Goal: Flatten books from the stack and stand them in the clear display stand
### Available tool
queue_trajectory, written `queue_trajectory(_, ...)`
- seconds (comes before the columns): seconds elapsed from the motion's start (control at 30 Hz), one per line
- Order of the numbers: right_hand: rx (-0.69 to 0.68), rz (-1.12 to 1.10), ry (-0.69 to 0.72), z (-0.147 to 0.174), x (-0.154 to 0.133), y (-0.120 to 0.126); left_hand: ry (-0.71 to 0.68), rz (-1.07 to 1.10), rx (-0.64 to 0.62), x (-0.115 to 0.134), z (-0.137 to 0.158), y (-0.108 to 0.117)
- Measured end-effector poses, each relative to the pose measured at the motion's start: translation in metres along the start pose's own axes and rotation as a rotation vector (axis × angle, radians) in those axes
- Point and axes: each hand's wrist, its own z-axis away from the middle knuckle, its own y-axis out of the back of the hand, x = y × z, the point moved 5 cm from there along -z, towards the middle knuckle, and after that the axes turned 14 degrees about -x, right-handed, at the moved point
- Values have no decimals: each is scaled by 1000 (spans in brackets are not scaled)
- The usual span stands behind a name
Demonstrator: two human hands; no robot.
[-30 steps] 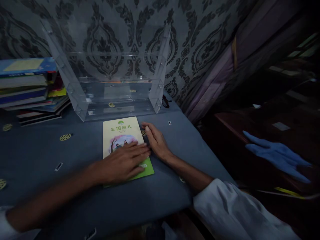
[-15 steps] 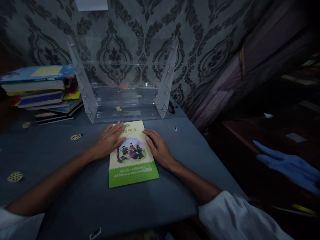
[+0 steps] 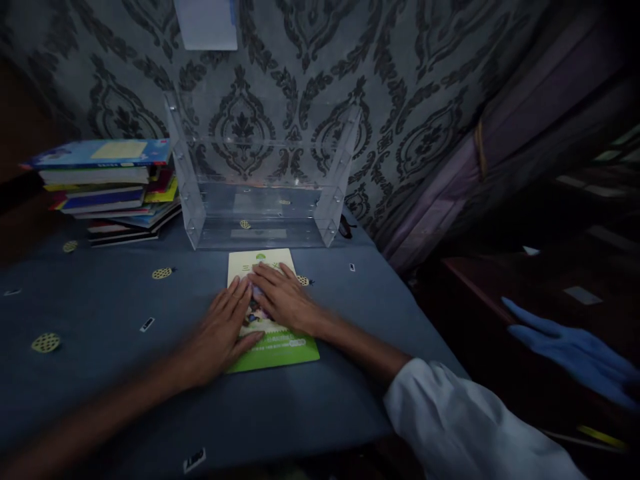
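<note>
On the blue-grey table, remotely, I saw the book lying flat under both palms, its long axis running away from the wrists. The right hand and left hand, about equally near, rested flat and unclenched, grasping nothing; half a second earlier, the right was at the book's right edge, the left farther up.

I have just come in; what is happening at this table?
A person's left hand and right hand are laid, fingers extended, over a closed book on the table. Its green lower band shows below them. Just behind the book stands a clear rack, with a stack of books to its left.
</note>
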Motion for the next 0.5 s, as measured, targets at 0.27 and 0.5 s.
queue_trajectory(0.27,104,-79,-379,16,28,-1,264,144,61,-45,-28,1)
queue_trajectory(0.5,193,-170,-328,44,11,-26,255,903,248,-49,-33,14)
